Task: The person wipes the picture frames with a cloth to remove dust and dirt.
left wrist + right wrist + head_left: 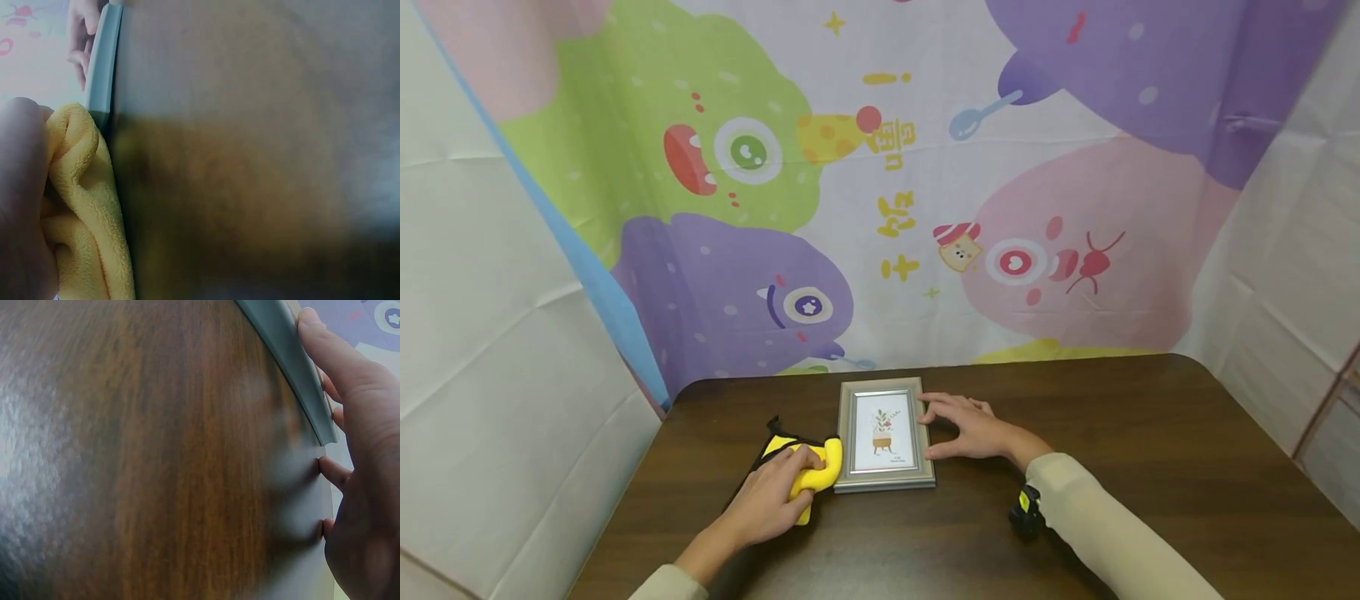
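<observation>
On the table lies a picture frame (887, 482) with a silver-beige border and a print of a potted plant. Left of it, my left hand (775, 492) grips a bunched yellow cloth (827, 467) with black edging. A fold of the cloth comes right up to the frame's left edge. My right hand (970, 429) has its thumb and fingertips against the frame's right edge. In the right wrist view the thumb (312, 325) meets the frame's side, while other fingers reach down to the tabletop. The left wrist view shows the fuzzy cloth (94, 206) close beside the frame's side.
The dark wooden table (1112, 467) has rounded far corners. Behind it hangs a curtain (917, 317) printed with cartoon monsters, and pale sheets hang on both sides. A black device (1026, 512) with a yellow mark is worn at the right wrist.
</observation>
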Tool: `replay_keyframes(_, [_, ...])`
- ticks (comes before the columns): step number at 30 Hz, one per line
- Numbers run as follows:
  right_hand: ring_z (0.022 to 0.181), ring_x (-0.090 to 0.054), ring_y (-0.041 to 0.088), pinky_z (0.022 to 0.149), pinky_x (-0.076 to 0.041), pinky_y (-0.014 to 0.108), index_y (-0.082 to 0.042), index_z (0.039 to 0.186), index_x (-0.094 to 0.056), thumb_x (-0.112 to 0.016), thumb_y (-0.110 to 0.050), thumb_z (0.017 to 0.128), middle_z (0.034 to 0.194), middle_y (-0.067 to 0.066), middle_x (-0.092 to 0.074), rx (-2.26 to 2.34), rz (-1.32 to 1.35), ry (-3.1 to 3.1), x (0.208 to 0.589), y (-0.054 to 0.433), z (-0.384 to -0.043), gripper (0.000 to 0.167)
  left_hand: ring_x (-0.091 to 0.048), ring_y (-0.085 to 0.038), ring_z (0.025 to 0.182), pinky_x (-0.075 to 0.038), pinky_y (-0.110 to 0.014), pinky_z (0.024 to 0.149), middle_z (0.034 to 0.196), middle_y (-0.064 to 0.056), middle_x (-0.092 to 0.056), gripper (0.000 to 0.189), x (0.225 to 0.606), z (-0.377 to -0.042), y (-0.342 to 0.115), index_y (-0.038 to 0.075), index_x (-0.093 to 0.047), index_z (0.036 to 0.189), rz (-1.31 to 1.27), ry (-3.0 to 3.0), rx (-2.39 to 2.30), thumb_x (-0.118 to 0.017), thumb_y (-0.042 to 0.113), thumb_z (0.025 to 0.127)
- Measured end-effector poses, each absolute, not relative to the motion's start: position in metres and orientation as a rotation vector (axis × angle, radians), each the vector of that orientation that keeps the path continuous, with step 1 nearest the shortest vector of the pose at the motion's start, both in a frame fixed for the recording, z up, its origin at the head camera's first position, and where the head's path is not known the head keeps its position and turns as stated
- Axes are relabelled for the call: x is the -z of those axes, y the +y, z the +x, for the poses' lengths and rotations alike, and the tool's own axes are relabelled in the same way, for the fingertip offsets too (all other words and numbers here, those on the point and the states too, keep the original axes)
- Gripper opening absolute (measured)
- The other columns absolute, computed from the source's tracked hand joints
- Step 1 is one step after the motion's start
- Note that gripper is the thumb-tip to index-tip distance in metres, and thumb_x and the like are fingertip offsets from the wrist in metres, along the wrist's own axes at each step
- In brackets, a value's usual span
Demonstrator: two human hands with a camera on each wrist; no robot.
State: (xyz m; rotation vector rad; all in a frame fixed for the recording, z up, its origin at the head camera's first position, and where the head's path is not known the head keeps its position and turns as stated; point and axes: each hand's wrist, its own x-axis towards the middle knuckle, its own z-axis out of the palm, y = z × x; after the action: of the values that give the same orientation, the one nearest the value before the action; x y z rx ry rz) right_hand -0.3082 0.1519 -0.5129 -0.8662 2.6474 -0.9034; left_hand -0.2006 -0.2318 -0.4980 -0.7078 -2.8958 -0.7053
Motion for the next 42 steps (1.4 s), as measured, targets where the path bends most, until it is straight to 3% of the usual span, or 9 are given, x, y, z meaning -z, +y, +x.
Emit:
replay_keyframes(7, [0.171,-0.034,0.042,0.124,-0.024,0.084,-0.029,0.124,-0.071,-0.086,-0.05,0.098,0.185,0.005,-0.039,0.894,-0.869,2.644,0.512,0.152,-0.309,0.037,-0.056,-0.006,0.093,-0.044,-0.026,0.074,0.119,0.002,-0.075,0.03,0.499,-0.193,-0.233,0.025,-0.071,0.12,-0.692,-2.913,0.696,-0.076,0.014,0.092])
replay_keyframes(23, [0.17,-0.035,0.044,0.124,-0.023,0.085,-0.029,0.121,-0.072,-0.087,-0.049,0.098,0.184,0.006,-0.04,0.918,-0.873,2.635,0.511,0.152,-0.307,0.035,-0.056,-0.007,0.09,-0.043,-0.025,0.07,0.12,-0.002,-0.077,0.03,0.501,-0.203,-0.229,0.023,-0.069,0.121,-0.707,-2.86,0.621,-0.078,0.012,0.094])
replay_keyframes(33, [0.172,-0.034,0.042,0.125,-0.023,0.084,-0.029,0.122,-0.071,-0.087,-0.049,0.098,0.185,0.004,-0.039,0.898,-0.862,2.63,0.511,0.151,-0.307,0.035,-0.056,-0.011,0.089,-0.044,-0.029,0.074,0.123,-0.005,-0.079,0.029,0.5,-0.231,-0.222,0.018,-0.068,0.122,-0.644,-2.888,0.581,-0.075,0.008,0.096])
replay_keyframes(42, [0.171,-0.034,0.043,0.124,-0.024,0.084,-0.028,0.122,-0.071,-0.087,-0.048,0.098,0.185,0.005,-0.039,0.893,-0.859,2.634,0.511,0.151,-0.308,0.035,-0.056,-0.019,0.085,-0.044,-0.038,0.07,0.108,-0.01,-0.074,0.026,0.526,-0.277,-0.233,0.017,-0.064,0.126,-0.756,-2.748,0.665,-0.069,0.016,0.1])
